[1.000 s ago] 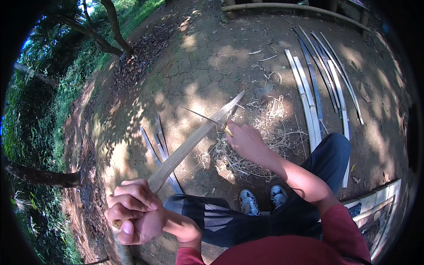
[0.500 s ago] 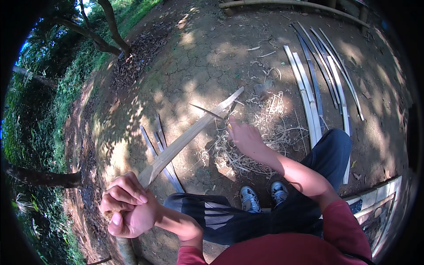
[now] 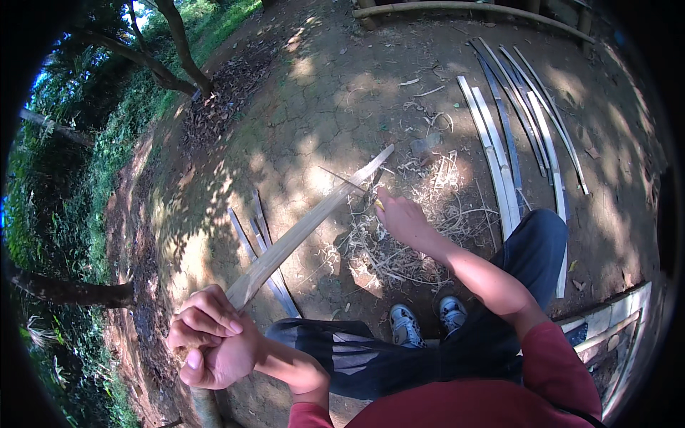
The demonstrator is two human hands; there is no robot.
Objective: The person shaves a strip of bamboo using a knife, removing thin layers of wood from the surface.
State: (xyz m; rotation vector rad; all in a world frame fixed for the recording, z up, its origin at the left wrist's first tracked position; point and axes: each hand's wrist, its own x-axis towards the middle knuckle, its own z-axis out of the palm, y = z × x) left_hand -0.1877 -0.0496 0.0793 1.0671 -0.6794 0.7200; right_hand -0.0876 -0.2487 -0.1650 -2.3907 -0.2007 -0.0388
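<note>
My left hand (image 3: 217,341) is closed round the near end of a long, pale bamboo strip (image 3: 303,227). The strip slants away from it up to the right, above the ground. At the strip's far part, my right hand (image 3: 408,222) grips a knife (image 3: 342,178) whose thin blade lies across the strip and points left. Fingers cover most of the knife's handle; a bit of yellow shows at it. Beneath and beside my right hand lies a heap of pale curled shavings (image 3: 399,253).
Several long split strips (image 3: 492,153) lie on the ground to the right. A few darker strips (image 3: 250,232) lie under the held one. My shoes (image 3: 405,324) are just below the shavings. Trees (image 3: 178,50) stand at the far left, and a pole rail (image 3: 471,7) at the back.
My right hand and the knife have shifted slightly right, toward the strip's far end. My left hand has moved a little to the right, still holding the strip.
</note>
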